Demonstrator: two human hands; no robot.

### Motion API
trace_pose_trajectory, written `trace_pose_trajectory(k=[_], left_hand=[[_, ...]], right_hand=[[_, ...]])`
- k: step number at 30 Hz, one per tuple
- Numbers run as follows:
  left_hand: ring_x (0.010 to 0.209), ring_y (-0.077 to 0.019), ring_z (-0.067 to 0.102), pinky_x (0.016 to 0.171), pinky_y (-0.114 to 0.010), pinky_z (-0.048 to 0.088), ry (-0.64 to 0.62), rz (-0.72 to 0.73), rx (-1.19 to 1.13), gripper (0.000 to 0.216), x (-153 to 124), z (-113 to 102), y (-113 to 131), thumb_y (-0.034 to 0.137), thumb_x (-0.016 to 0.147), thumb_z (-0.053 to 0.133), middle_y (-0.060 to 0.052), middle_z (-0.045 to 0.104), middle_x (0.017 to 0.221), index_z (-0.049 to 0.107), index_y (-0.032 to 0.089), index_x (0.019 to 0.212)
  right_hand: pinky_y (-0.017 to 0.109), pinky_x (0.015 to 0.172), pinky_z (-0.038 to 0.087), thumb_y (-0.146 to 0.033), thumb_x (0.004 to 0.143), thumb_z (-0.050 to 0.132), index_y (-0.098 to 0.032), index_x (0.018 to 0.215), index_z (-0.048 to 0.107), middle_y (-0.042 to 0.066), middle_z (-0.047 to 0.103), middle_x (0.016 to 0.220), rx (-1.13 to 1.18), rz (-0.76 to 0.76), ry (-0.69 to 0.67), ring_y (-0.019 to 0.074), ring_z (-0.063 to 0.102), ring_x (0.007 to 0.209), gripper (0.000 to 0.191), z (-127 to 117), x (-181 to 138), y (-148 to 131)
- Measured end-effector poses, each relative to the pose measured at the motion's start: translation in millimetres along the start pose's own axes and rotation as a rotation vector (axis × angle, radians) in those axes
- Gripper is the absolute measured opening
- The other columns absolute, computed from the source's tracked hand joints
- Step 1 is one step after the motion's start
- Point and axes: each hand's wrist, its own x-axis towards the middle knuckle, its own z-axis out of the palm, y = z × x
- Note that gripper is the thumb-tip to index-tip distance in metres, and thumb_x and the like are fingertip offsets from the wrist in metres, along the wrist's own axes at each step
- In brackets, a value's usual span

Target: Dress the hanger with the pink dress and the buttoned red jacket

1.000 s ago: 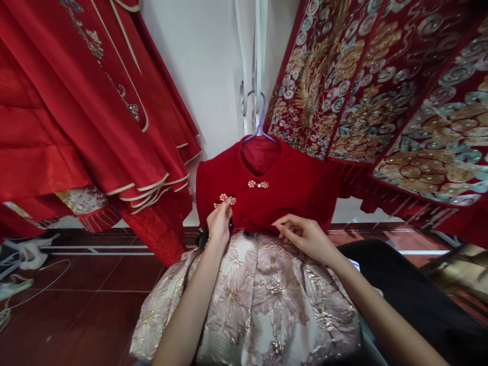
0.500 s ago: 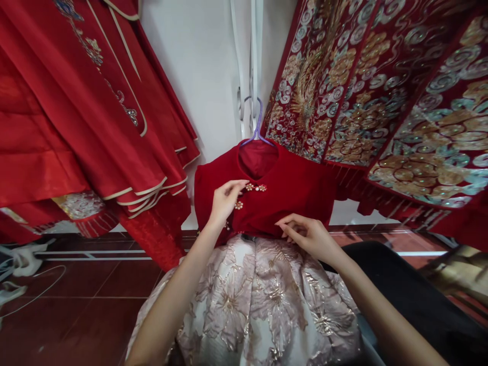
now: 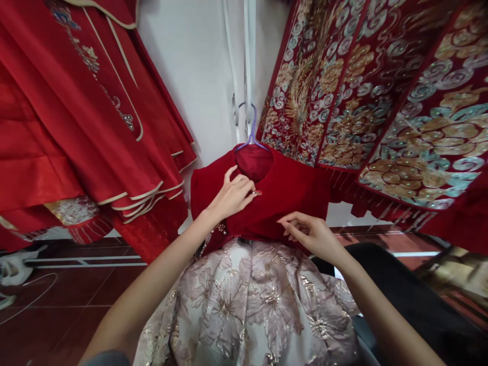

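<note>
A red velvet top (image 3: 293, 178) hangs on a purple hanger (image 3: 251, 137) in front of me. My left hand (image 3: 236, 193) is at its chest below the neckline, thumb and a finger pinching a small beaded flower button (image 3: 258, 192), with another finger raised. Part of the button is hidden behind the fingertips. Lower on the right side of the top, my right hand (image 3: 305, 229) is closed, thumb and fingertips together close to the cloth. Whatever it may hold is too small to make out. A pale floral skirt with gold thread (image 3: 247, 300) spreads below.
Red garments with cream piping (image 3: 125, 152) hang at the left. On the right hangs a heavily embroidered red garment (image 3: 354, 112) with bead fringe. White metal bars (image 3: 247, 66) rise behind the hanger. White shoes (image 3: 17, 267) sit on the tiled floor at left.
My left hand has shifted right across the chest, now covering part of the beaded buttons, and its fingers have spread more. My right hand stays almost where it was. The view has moved slightly.
</note>
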Motion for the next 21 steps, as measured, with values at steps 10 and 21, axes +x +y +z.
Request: trace_pose_trajectory(k=[10, 21], left_hand=[[0.100, -0.0203, 0.058, 0.115, -0.055, 0.017, 0.024, 0.031, 0.234, 0.029, 8, 10, -1, 0.026, 0.096, 0.033, -0.008, 0.063, 0.099, 0.057, 0.013, 0.106], [0.090, -0.0303, 0.061, 0.112, -0.059, 0.008, -0.094, -0.435, 0.319, 0.034, -10, -8, -13, 0.016, 0.081, 0.039, -0.010, 0.062, 0.070, 0.072, 0.013, 0.082]], right_hand=[[0.035, 0.106, 0.041, -0.046, 0.090, 0.049, -0.022, 0.124, 0.049, 0.009, 0.055, 0.131, 0.211, -0.321, 0.363, 0.0178, 0.051, 0.123, 0.041, 33, 75, -44], [0.058, 0.103, 0.031, -0.049, 0.085, 0.051, 0.010, 0.142, 0.020, 0.037, 0.033, 0.140, -0.573, 0.075, 0.408, 0.0459, 0.033, 0.131, 0.088, 44, 61, -48]])
